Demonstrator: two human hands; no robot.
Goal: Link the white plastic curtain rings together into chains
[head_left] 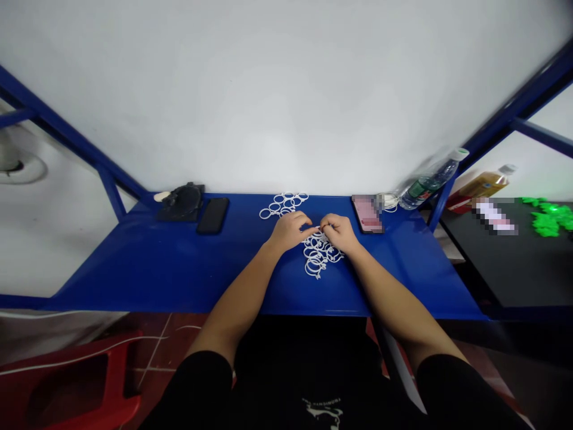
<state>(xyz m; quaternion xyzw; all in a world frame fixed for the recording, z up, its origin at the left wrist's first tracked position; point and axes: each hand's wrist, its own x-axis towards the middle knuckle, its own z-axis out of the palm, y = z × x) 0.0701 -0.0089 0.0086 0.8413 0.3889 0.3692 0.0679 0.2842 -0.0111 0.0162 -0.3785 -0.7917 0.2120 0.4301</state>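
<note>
left hand point(290, 230) and right hand point(341, 232) are pinching one white ring point(319, 227) over the near heap point(319, 257); a far cluster point(283, 205) is lying apart on the worktop point(147, 263).

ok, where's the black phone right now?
Head view: black phone lies on the blue table's left side, between the black pouch and far white rings, left of the left hand.

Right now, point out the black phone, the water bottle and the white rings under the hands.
black phone point(213, 215): head view, screen middle.
water bottle point(421, 188): head view, green label.
white rings point(316, 261): head view, pile's near part.
</note>
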